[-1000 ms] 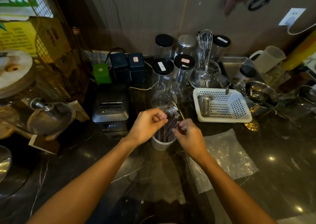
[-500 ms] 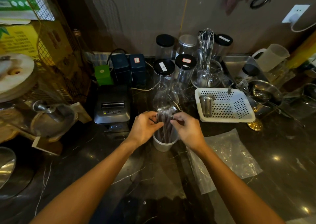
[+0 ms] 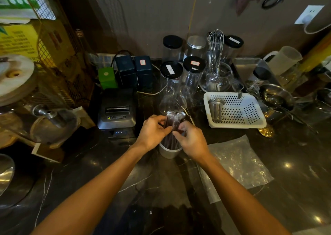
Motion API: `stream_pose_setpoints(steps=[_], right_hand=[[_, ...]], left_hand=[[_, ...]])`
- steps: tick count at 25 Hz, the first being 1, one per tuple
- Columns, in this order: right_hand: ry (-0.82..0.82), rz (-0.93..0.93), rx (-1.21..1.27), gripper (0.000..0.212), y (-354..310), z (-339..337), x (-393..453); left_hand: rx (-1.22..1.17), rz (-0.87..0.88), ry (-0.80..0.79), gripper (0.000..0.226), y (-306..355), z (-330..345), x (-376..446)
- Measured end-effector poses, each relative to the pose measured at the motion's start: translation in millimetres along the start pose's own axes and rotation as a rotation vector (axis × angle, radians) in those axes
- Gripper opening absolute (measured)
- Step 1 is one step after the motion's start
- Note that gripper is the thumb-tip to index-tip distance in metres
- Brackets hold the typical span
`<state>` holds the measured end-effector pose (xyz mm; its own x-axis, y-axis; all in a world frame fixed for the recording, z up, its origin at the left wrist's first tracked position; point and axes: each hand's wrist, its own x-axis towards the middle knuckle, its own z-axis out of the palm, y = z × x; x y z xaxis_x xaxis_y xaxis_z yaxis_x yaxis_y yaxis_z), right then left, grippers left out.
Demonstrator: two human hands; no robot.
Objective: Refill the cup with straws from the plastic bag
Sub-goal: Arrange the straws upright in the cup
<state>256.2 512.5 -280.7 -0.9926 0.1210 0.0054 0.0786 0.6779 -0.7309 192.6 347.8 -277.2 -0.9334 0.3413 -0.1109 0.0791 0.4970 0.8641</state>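
A bundle of dark straws [image 3: 171,136] stands nearly upright in a metal cup [image 3: 169,151] on the dark marble surface [image 3: 107,172], long axis vertical, wrapped tips pointing up and slightly away from the camera. The left hand [image 3: 152,132] and right hand [image 3: 190,139] close their fingers on the bundle from either side, drawn nearer together than a second ago. An emptied plastic bag [image 3: 238,165] lies flat just right of the cup, beside a white basket [image 3: 234,109]
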Motion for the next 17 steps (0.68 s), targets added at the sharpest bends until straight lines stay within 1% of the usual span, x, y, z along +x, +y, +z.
stream_pose_setpoints(steps=[2, 5, 7, 8, 10, 12, 13, 15, 17], right_hand=[[0.002, -0.012, -0.027, 0.007, -1, 0, 2], [0.042, 0.021, -0.011, 0.005, -2, -15, 8], [0.050, 0.010, -0.025, 0.003, -1, -24, 13], [0.034, 0.008, -0.067, 0.004, -1, -27, 15], [-0.016, 0.034, -0.152, 0.009, 1, -24, 15], [-0.018, 0.082, -0.126, 0.017, 5, -19, 13], [-0.007, 0.100, -0.105, 0.021, 7, -18, 12], [-0.038, 0.113, -0.071, 0.028, 9, -19, 10], [-0.123, 0.083, -0.011, 0.024, 6, -23, 10]], left_hand=[[-0.002, 0.007, -0.008, 0.028, 0, -1, 0], [0.013, 0.050, -0.031, 0.013, -3, -7, 0], [0.021, 0.048, -0.035, 0.014, -8, -13, 2], [0.017, 0.032, -0.045, 0.019, -10, -14, 4], [0.001, 0.010, -0.086, 0.042, -11, -15, 5], [-0.024, -0.008, -0.122, 0.063, -9, -15, 4], [-0.036, -0.016, -0.130, 0.068, -9, -16, 4], [-0.036, -0.003, -0.130, 0.067, -9, -16, 4], [-0.003, 0.019, -0.110, 0.062, -8, -14, 6]])
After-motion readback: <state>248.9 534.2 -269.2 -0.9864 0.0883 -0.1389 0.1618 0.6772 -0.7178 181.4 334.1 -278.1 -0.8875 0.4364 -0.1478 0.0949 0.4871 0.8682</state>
